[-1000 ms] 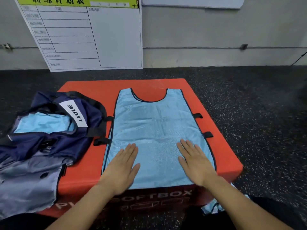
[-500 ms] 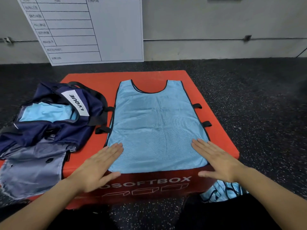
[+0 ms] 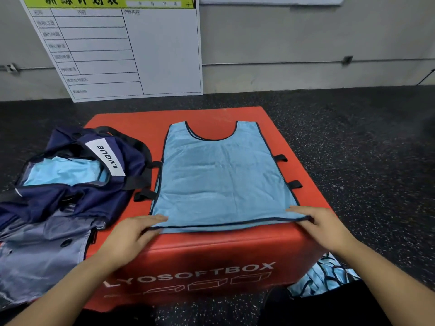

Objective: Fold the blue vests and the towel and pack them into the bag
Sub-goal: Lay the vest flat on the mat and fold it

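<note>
Head view: light-blue vest (image 3: 223,180) spread flat on red soft box (image 3: 306,241), neck hole far.
Left hand (image 3: 131,236) and right hand (image 3: 322,227) well apart, each pinching a near hem corner. Navy bag (image 3: 77,194) lying open at left, blue fabric inside. More blue vests (image 3: 322,276) heaped on floor near right.

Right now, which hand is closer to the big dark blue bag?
Left. The left hand pinches the vest's near-left corner, right beside the bag. The right hand pinches the near-right corner, with the whole vest between it and the bag.
</note>
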{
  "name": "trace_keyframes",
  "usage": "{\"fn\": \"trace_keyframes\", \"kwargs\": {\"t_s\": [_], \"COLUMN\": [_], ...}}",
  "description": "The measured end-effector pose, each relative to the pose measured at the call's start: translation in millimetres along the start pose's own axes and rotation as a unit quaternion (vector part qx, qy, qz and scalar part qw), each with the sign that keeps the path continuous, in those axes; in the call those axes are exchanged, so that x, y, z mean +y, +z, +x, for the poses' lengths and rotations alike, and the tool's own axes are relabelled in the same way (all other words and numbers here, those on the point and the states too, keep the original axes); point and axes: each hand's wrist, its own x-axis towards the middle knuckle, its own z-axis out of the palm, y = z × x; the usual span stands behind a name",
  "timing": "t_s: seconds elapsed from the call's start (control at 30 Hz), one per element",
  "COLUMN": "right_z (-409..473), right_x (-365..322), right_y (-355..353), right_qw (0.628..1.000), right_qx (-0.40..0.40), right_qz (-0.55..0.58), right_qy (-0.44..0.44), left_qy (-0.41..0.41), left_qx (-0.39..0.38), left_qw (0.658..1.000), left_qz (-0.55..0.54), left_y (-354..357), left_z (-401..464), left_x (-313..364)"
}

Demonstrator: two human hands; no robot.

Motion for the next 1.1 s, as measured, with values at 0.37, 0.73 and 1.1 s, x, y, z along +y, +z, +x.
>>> {"fn": "trace_keyframes", "kwargs": {"t_s": [0.37,0.73,1.1], "right_z": [47,38,56], "right_x": [-26,-29,-27], "right_y": [-3,-27,-14], "right_qw": [0.974,0.959,0.972], "right_qx": [0.114,-0.064,0.016], "right_qz": [0.133,0.258,0.22], "right_qy": [0.141,0.096,0.076], "left_qy": [-0.18,-0.092,-0.148], "left_qx": [0.104,0.012,0.117], "left_qw": [0.96,0.976,0.95], "left_qz": [-0.187,-0.197,-0.25], "left_y": [12,-10,-5], "left_z": [42,28,44], "left_x": [-7,8,24]}}
